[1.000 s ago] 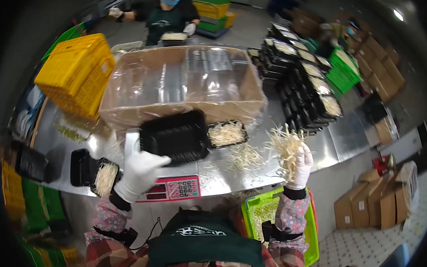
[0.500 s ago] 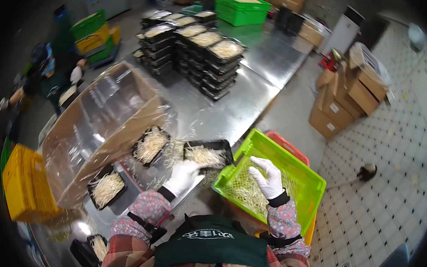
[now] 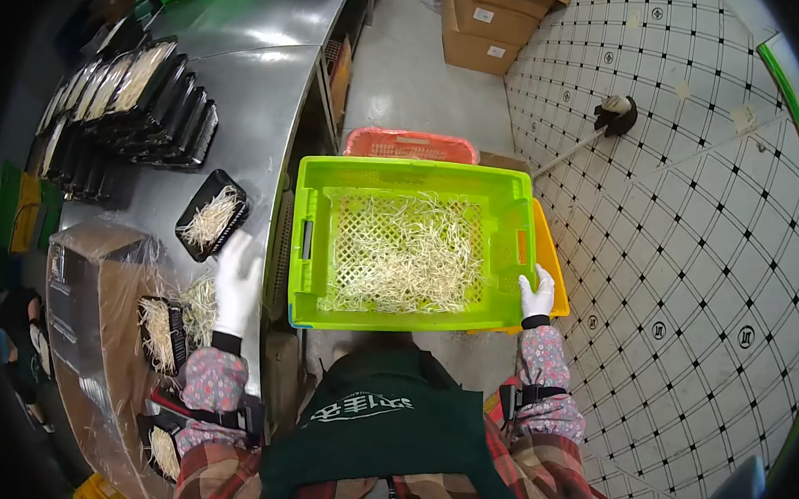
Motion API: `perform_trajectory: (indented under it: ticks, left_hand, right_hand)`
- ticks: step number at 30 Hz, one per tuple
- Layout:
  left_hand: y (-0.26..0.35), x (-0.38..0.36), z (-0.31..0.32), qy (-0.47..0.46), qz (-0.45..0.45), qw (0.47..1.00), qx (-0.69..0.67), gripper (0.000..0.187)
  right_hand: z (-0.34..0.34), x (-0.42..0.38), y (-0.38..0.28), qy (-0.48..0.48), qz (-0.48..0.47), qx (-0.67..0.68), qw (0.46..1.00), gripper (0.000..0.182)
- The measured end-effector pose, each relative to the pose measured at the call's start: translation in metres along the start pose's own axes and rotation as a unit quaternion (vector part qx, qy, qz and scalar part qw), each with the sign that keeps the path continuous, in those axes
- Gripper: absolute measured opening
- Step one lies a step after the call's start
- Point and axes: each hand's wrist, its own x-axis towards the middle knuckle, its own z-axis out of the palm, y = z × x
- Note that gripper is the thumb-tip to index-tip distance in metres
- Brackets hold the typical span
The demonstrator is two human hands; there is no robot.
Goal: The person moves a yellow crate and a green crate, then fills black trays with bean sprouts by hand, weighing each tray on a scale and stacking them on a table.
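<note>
My left hand (image 3: pixel 237 281), in a white glove, is over the steel table's edge with its fingers stretched out. Just beyond its fingertips lies a black tray (image 3: pixel 211 217) of pale bean sprouts. My right hand (image 3: pixel 536 293), also gloved, grips the right end of the lime-green crate (image 3: pixel 404 323) at its rim. Inside the crate, loose bean sprouts (image 3: pixel 417 260) cover much of the mesh floor. Left of my left hand, loose sprouts (image 3: pixel 198 309) lie on the table beside another filled black tray (image 3: pixel 163 334).
A red crate (image 3: pixel 412 145) and a yellow crate (image 3: pixel 550 259) show under the green one. Stacked filled trays (image 3: pixel 133 114) stand on the steel table (image 3: pixel 263 86). A plastic-lined carton (image 3: pixel 89 322) is at left, cardboard boxes (image 3: pixel 491 22) ahead, and a pole (image 3: pixel 570 152) on the right.
The view has turned right, so the green crate sits centrally. My right hand has gone from above the crate to its right end. My left hand has extended forward beside the black tray.
</note>
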Motion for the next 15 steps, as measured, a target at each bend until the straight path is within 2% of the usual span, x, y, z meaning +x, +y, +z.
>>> perform_trajectory:
  ticks: [1, 2, 4, 5, 6, 7, 8, 10, 12, 13, 14, 15]
  left_hand:
    - [0.009, -0.009, 0.021, -0.050, -0.006, 0.999, -0.008, 0.052]
    - [0.018, -0.018, 0.040, -0.100, -0.014, 0.995, -0.013, 0.057]
    - [0.000, -0.025, 0.085, -0.080, -0.075, 0.993, 0.051, 0.067]
    - [-0.027, -0.029, 0.113, -0.069, -0.158, 0.984, 0.038, 0.072]
    - [-0.066, -0.032, 0.140, -0.057, -0.240, 0.969, 0.024, 0.076]
    - [-0.102, -0.033, 0.166, -0.051, -0.417, 0.891, -0.174, 0.067]
    - [-0.093, -0.022, 0.161, -0.101, -0.449, 0.858, -0.229, 0.051]
    - [-0.093, -0.018, 0.172, -0.015, -0.406, 0.897, -0.174, 0.040]
    - [-0.043, 0.017, 0.155, -0.028, -0.433, 0.886, -0.164, 0.039]
    - [-0.031, 0.030, 0.164, -0.038, -0.410, 0.897, -0.159, 0.042]
    - [0.017, 0.053, 0.166, -0.055, -0.393, 0.916, -0.066, 0.044]
    - [0.029, 0.057, 0.188, -0.073, -0.369, 0.925, -0.050, 0.048]
  right_hand:
    - [0.009, 0.006, 0.005, 0.068, -0.023, -0.112, 0.991, 0.060]
    - [0.022, 0.012, 0.023, 0.064, -0.018, -0.110, 0.992, 0.060]
    - [0.053, 0.025, 0.070, 0.006, 0.104, -0.120, 0.987, 0.072]
    - [0.040, 0.031, 0.053, -0.075, 0.202, 0.102, 0.971, 0.062]
    - [0.042, 0.040, 0.058, -0.077, 0.203, 0.099, 0.971, 0.062]
    - [0.044, 0.047, 0.063, -0.109, 0.242, 0.124, 0.956, 0.056]
    - [0.053, 0.050, 0.075, -0.143, 0.280, 0.148, 0.938, 0.049]
    - [0.049, 0.057, 0.088, -0.121, 0.215, 0.112, 0.962, 0.033]
    - [0.029, 0.083, 0.095, -0.106, 0.170, 0.149, 0.968, 0.027]
    - [0.014, 0.104, 0.109, -0.115, 0.161, 0.139, 0.970, 0.025]
    - [-0.004, 0.134, 0.125, -0.118, 0.146, 0.131, 0.974, 0.024]
    - [-0.026, 0.160, 0.141, -0.094, 0.169, 0.140, 0.971, 0.025]
